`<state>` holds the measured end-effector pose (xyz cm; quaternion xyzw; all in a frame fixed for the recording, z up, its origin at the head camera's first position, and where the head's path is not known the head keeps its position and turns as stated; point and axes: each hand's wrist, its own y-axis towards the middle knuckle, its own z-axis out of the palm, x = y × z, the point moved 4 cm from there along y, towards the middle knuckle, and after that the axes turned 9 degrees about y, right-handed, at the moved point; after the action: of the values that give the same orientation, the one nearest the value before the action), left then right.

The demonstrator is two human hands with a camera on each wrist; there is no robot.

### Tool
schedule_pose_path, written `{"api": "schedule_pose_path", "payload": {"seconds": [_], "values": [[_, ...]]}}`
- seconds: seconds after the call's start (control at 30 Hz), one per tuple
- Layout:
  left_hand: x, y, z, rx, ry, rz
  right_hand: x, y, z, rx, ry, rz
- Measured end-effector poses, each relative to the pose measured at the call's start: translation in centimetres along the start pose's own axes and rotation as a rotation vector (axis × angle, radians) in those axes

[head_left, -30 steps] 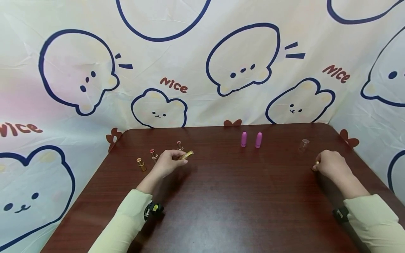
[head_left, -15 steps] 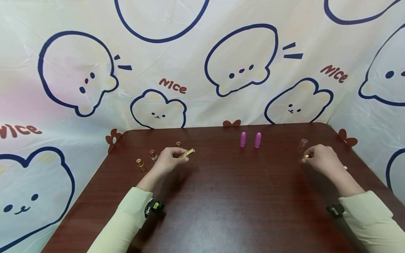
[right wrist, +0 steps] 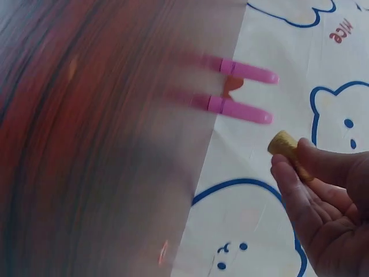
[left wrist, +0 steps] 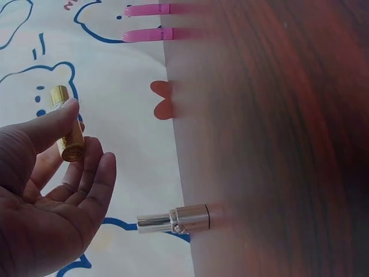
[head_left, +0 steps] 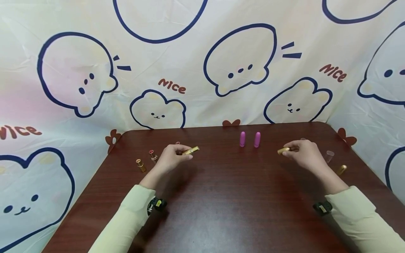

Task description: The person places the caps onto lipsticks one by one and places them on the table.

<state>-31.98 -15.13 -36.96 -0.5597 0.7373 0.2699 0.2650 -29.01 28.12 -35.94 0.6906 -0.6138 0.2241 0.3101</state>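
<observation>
In the head view my left hand (head_left: 172, 158) pinches a gold lipstick tube (head_left: 191, 150) between thumb and fingers, held slanted above the table. The left wrist view shows this gold tube (left wrist: 70, 135) with the thumb across it and the other fingers loosely bent. On the right, my right hand (head_left: 303, 154) holds a short gold lipstick cap (head_left: 283, 150) by thumb and fingertips, its end pointing left. That gold cap (right wrist: 283, 144) also shows in the right wrist view. Two pink bullet-shaped tubes (head_left: 242, 139) stand upright between the hands, farther back.
Left of the left hand stand a gold lipstick tube (head_left: 140, 165) and a red-tipped lipstick (head_left: 153, 155). A silver tube (left wrist: 181, 220) stands by that hand, mostly hidden in the head view. Near the right forearm are a clear cap (head_left: 329, 156) and another gold cap (head_left: 341, 170).
My right hand has lifted the gold cap and carried it left, uncovering the other gold cap and a clear cap. My left hand, still holding its tube, has shifted slightly right and up.
</observation>
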Motion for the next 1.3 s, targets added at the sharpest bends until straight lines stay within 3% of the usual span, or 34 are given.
{"api": "schedule_pose_path", "payload": {"seconds": [0.23,0.67,0.9,1.07,1.3], "values": [[-0.7,0.2,0.1,-0.003,-0.026,0.032,1.6,0.4,1.5,0.015,0.152,0.009],[-1.3,0.5,0.9,0.001,-0.121,0.066,3.7,1.5,4.3,0.021,0.304,-0.02],[-5.7,-1.7,-0.1,0.007,-0.147,0.12,5.2,1.8,6.3,0.06,0.488,-0.037],[-5.6,-1.4,0.4,0.012,-0.175,0.122,6.1,1.9,7.5,0.071,0.572,-0.042],[-3.2,0.6,2.2,0.042,-0.293,0.086,6.9,2.0,8.6,0.081,0.667,-0.053]]}}
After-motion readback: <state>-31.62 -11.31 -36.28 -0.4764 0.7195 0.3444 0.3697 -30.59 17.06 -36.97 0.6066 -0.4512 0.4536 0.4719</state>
